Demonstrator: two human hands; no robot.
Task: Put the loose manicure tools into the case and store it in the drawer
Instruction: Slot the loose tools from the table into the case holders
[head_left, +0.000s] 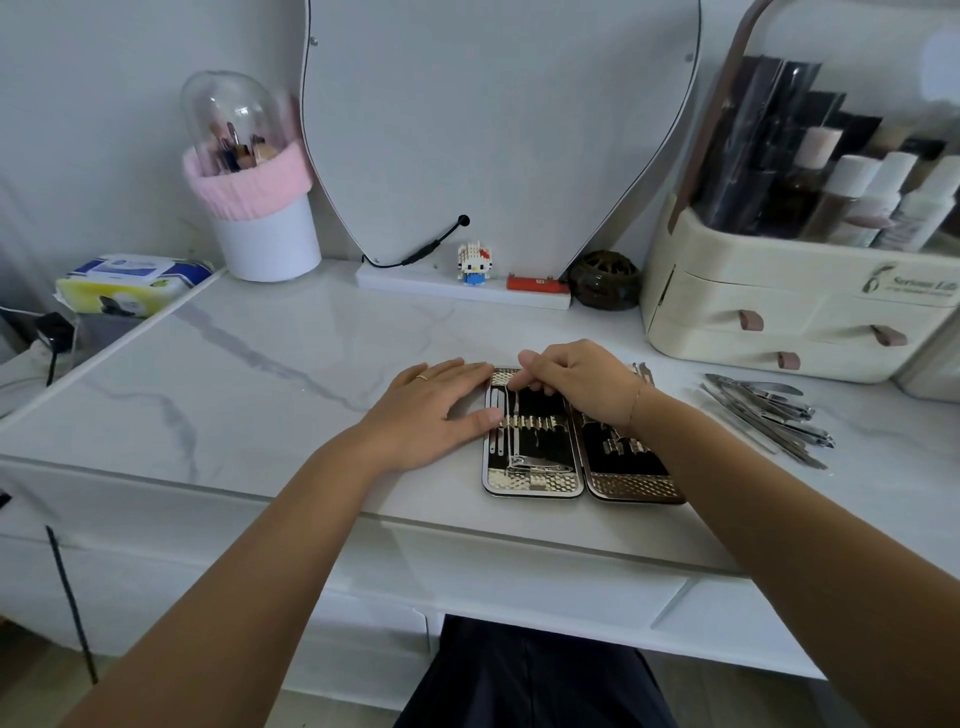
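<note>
1. The case (535, 467) is lying open near the front edge of the surface (260, 374), right of centre. Both halves are flat, and a few tools are sitting in the left half.
2. The left hand (436, 410) is pressing on the case's left rim with straight fingers. Its grip is fully open and holding nothing.
3. The right hand (576, 382) is working over the far end of the left half with its fingers curled down. Its grip is pinching a slim tool (515, 410) and seems to be feeding it under the elastic loops.
4. Risk: the slim tool is sitting at a slight slant. If it misses a loop it is likely to lie proud and stop the lid closing. If the left hand eases off, the case may skid on the glossy surface.
5. The loose tools (769, 415) are waiting in a pile toward the right edge, apart from the case. The right forearm is passing near them, so a careless sweep could scatter them.
6. The organiser (727, 312) is standing at the back right corner with its drawers shut. The mirror (493, 130) is leaning at the back edge and the brush holder (265, 228) is standing back left. I cannot tell which drawer is meant.
</note>
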